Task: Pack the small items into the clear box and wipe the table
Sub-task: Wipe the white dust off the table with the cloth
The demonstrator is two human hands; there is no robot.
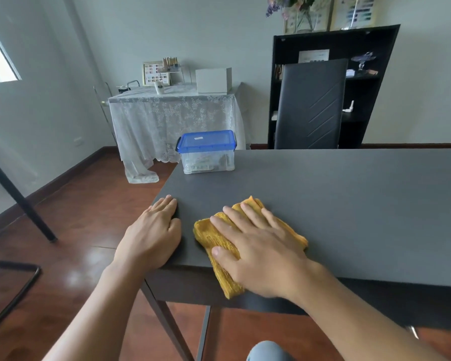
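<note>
Now the step in hand looks like the wiping, because the clear box (208, 152) already stands with its blue lid on at the far left corner of the worktop (349, 204), and some small items show dimly through its wall. No loose items are visible on the dark surface.

To do this step well, the person should keep the palm flat on the yellow cloth (219, 246) with even pressure, and move it in long overlapping passes from the near edge toward the far side, so that no strip is missed. One end of the cloth hangs over the near edge of the worktop, so it is better to pull it fully onto the surface first, otherwise it may fold or slip off. When the passes come near the box, it probably needs to be lifted or shifted aside, so the part under it is wiped too.

About the grip: the right hand (258, 251) lies flat on the cloth with the fingers straight and spread, pressing it and not pinching it. The left hand (151, 235) rests with straight fingers on the left edge of the worktop, just beside the cloth, and holds nothing; it seems to steady the body.
</note>
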